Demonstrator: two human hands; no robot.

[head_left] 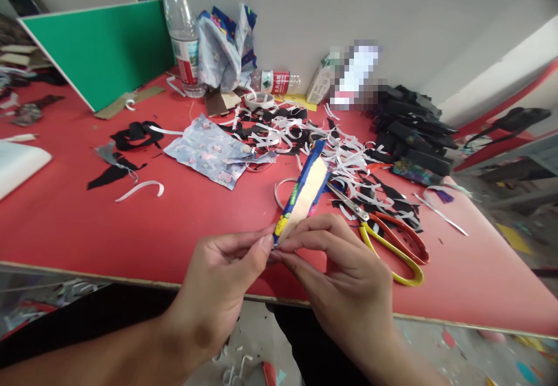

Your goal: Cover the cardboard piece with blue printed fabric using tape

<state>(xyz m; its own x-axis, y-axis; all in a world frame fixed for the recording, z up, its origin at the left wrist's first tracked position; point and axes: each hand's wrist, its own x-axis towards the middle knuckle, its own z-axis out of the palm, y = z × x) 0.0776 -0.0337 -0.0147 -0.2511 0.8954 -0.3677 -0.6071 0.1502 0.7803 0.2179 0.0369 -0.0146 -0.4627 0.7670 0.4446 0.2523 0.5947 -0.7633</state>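
Between both hands is a narrow cream strip with patterned blue fabric folded over its edges (308, 191), tilted up and away from me. My left hand (235, 275) pinches its near end between thumb and fingers. My right hand (344, 270) pinches the same end from the other side, its fingertips touching the left ones. Scissors (364, 217) with one red and one yellow handle lie beside my right hand, blades pointing toward the strip. A light blue printed fabric piece (211, 150) lies on the table beyond my left hand.
White and black scraps (288, 130) cover the middle of the red table (131, 229). Black folded pieces (414, 136) are stacked at the right. A green board (104, 49), an upright bottle (185, 54) and a lying bottle (279, 82) stand or lie at the back.
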